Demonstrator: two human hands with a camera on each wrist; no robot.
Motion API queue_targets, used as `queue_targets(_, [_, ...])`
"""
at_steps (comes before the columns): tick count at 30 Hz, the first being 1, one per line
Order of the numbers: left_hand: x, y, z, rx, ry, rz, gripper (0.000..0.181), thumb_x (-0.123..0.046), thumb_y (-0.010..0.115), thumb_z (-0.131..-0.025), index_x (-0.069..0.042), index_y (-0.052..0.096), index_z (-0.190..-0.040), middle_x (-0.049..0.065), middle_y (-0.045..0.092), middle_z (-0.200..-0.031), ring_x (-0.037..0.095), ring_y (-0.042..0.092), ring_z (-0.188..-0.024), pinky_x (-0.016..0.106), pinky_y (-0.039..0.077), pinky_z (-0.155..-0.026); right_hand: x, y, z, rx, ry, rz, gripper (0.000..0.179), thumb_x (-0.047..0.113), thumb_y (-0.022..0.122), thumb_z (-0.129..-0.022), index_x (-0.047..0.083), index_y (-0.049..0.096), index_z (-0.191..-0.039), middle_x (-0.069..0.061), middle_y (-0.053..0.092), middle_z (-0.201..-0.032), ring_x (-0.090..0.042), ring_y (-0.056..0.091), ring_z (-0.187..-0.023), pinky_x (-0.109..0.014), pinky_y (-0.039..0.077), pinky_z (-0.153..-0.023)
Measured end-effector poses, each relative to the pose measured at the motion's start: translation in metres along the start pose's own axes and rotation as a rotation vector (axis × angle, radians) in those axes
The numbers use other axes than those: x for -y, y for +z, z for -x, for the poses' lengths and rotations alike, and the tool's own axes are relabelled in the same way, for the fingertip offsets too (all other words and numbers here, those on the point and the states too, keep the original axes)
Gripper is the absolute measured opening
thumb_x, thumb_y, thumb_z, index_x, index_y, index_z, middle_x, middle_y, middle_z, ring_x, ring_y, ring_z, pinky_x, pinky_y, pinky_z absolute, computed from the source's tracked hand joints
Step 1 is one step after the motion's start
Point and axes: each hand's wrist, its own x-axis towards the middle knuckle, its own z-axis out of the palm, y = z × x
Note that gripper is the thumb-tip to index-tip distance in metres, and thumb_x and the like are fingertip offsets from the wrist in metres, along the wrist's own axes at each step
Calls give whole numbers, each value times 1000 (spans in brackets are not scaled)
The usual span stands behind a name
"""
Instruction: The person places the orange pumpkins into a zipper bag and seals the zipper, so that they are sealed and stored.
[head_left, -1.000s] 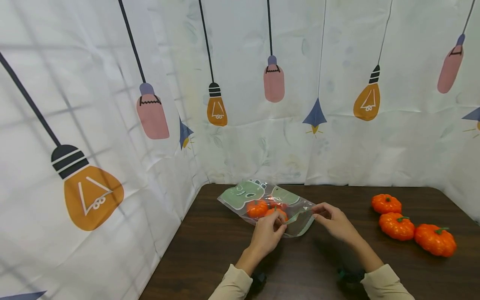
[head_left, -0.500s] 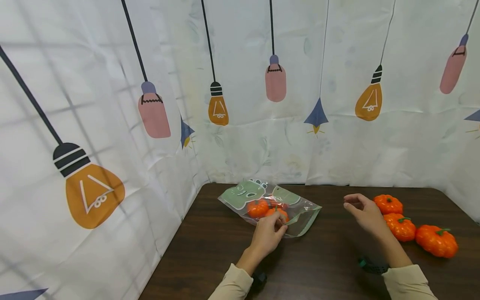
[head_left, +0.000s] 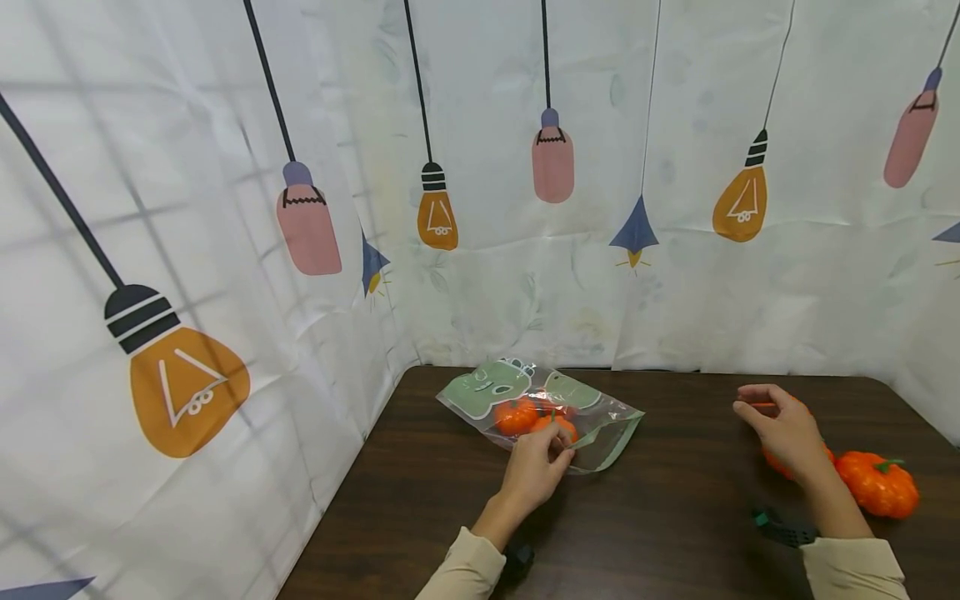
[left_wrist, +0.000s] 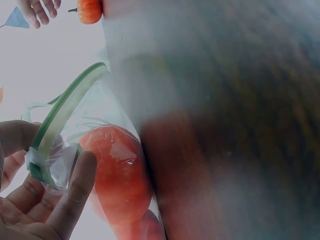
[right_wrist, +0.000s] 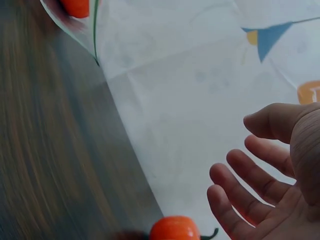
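My left hand (head_left: pixel 534 471) pinches the mouth edge of a clear zip bag (head_left: pixel 487 390) with green printed shapes, lying on the table. Orange toy pumpkins (head_left: pixel 516 417) show through the plastic. The left wrist view has the bag's green-edged mouth (left_wrist: pixel 65 110) gaping, thumb and fingers at one end of it. On the right, my right hand (head_left: pixel 787 433) hovers with loosely bent fingers beside the loose pumpkins, holding nothing. One loose pumpkin (head_left: pixel 876 485) with a green stem is in plain sight; two others are partly hidden behind the hand. The right wrist view catches a pumpkin (right_wrist: pixel 175 228) below the fingers.
Everything lies on a dark wooden table (head_left: pixel 645 517). A white curtain (head_left: pixel 480 292) printed with lamps hangs along the table's back and left edges. A dark strap (head_left: pixel 783 530) is around the right wrist.
My right hand has let go of the bag's mouth edge and moved right to the loose pumpkins. My left hand keeps its pinch on the bag in the same place.
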Motion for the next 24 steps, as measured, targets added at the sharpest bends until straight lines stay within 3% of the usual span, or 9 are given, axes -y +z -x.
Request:
queue_targets(2, [0, 0, 0, -1, -3, 4, 15, -17, 79, -89, -20, 65, -90, -8, 65, -73, 1, 52, -64, 14, 43, -63, -3, -4, 0, 7, 18, -2, 58, 47, 54, -103, 2, 52, -139, -27, 54, -140, -35, 56, -114, -50, 45, -85])
queue_targets(4, [0, -1, 0, -2, -4, 6, 14, -18, 79, -89, -20, 65, -89, -8, 65, -72, 0, 51, -63, 14, 42, -63, -7, -7, 0, 6, 26, -1, 59, 47, 53, -104, 1, 51, -140, -28, 52, -140, -45, 51, -117, -55, 44, -85])
queue_targets(11, [0, -1, 0, -4, -6, 21, 14, -17, 79, -89, -19, 65, -89, -8, 65, -72, -1, 51, -63, 14, 43, -62, -20, -21, 1, -26, 44, 42, 59, 46, 54, -103, 0, 51, -141, -26, 53, -136, -44, 52, -112, -38, 44, -76])
queue_targets(15, [-1, -2, 0, -3, -12, 35, 14, -16, 79, -89, -19, 65, -89, -7, 64, -72, -3, 49, -63, 14, 43, -62, -25, -29, 3, -31, 58, 41, 63, 48, 55, -102, 0, 50, -141, -11, 57, -124, -43, 52, -112, -34, 43, -75])
queue_targets(17, [-1, -2, 0, -4, -13, 36, 14, -16, 79, -89, -19, 64, -88, -7, 64, -72, -4, 48, -62, 14, 43, -61, -28, -32, 4, -30, 64, 34, 64, 49, 57, -101, -1, 49, -141, 0, 57, -119, -31, 55, -106, -31, 46, -72])
queue_targets(19, [-1, -2, 0, -6, -10, 37, 14, -16, 79, -89, -19, 65, -88, -8, 65, -72, -4, 49, -62, 14, 43, -62, -30, -35, 5, -25, 69, 18, 65, 49, 57, -101, -1, 48, -142, 5, 56, -119, -11, 55, -100, -26, 49, -68])
queue_targets(22, [-1, -2, -1, -11, -5, 38, 15, -16, 79, -89, -19, 64, -88, -8, 65, -71, -5, 49, -62, 14, 43, -62, -35, -38, 7, -17, 72, -1, 67, 49, 58, -101, -2, 47, -142, 14, 54, -116, 15, 41, -89, -19, 50, -64])
queue_targets(24, [-1, -1, -1, -14, -3, 38, 15, -16, 79, -89, -19, 64, -88, -8, 64, -71, -5, 50, -62, 14, 43, -62, -38, -40, 8, -17, 70, -6, 68, 49, 59, -101, -3, 46, -142, 25, 50, -111, 23, 36, -85, -18, 49, -63])
